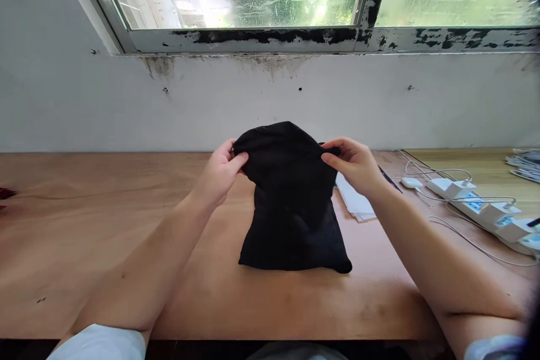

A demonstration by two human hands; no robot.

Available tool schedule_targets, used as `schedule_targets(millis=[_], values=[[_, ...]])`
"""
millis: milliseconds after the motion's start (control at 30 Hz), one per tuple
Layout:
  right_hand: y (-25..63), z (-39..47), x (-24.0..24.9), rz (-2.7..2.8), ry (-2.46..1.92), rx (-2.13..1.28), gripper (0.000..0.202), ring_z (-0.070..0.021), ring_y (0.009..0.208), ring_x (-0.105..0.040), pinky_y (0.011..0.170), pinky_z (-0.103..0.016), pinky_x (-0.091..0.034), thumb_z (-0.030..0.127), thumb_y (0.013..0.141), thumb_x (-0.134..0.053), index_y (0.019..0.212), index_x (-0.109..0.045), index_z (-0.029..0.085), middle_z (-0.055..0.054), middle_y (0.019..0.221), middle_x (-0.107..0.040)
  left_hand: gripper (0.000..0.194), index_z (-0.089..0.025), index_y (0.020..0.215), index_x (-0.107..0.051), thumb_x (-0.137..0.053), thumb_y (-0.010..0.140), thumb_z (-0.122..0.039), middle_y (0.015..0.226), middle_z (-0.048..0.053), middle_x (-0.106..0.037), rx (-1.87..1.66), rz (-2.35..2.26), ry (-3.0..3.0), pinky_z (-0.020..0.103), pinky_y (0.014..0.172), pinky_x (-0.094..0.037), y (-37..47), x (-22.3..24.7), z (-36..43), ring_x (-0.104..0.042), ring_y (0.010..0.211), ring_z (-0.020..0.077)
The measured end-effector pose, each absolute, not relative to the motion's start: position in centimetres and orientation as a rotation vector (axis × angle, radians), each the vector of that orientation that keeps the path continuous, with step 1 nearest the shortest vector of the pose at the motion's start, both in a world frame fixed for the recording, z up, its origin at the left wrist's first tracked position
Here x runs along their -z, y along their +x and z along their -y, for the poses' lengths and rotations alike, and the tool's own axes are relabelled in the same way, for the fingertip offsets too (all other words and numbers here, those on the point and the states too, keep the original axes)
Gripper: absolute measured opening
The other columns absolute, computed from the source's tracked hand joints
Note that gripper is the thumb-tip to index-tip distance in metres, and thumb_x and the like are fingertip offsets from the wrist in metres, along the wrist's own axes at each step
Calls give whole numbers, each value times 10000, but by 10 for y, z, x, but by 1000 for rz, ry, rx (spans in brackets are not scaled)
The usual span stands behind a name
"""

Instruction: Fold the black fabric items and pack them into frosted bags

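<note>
A black cloth item [295, 202], which looks like a bag or folded fabric, is held up over the wooden table [202, 304]. Its lower edge hangs at or just above the tabletop. My left hand [223, 171] pinches its upper left corner between thumb and fingers. On the other side, my right hand [350, 162] grips the upper right corner in the same way. The cloth bulges upward between the two hands and narrows slightly below them. Whatever may be inside it is hidden.
White papers [354, 199] lie behind my right forearm, with a dark thin object beside them. A white power strip [481, 208] with plugs and cables runs along the right. Bundled cables [525, 164] sit at the far right. Dark red items [6, 194] are at the left edge.
</note>
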State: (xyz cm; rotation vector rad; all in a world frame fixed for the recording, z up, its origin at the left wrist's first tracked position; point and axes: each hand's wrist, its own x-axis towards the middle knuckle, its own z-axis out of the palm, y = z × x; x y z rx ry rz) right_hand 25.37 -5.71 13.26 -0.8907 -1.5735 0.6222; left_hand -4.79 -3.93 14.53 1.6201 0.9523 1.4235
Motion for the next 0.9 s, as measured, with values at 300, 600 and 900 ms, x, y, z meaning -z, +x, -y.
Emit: schedule_targets(millis=[300,600,900], values=[[282,102,-178,1655,-851,-591,250,-185,702,-638,574,-345,-534,424,791,-796,977,-721,276,-38,819,-661,241,-201,1072,-626,-697,871,-314,948,46,-679,-1414,-795,1428,393,749,-615,-66,-171,54,-708,902,234],[294,14,-99,2322,-1782,-466,347,-284,987,-683,842,-379,-534,300,853,-683,1195,-680,239,-103,1127,-719,509,-157,1303,-549,-686,833,-297,1453,214,-515,-1184,-1404,2091,590,1164,-321,-27,-36,-14,-444,1397,374],[250,-2,-25,2463,-1614,4,701,-371,1503,-251,1196,-501,-255,572,977,-426,1545,-385,163,-163,1625,-304,698,-243,1527,-410,-523,929,-586,1658,144,-206,-389,-1175,2644,617,1198,-204,-7,7,30,-133,1529,408]])
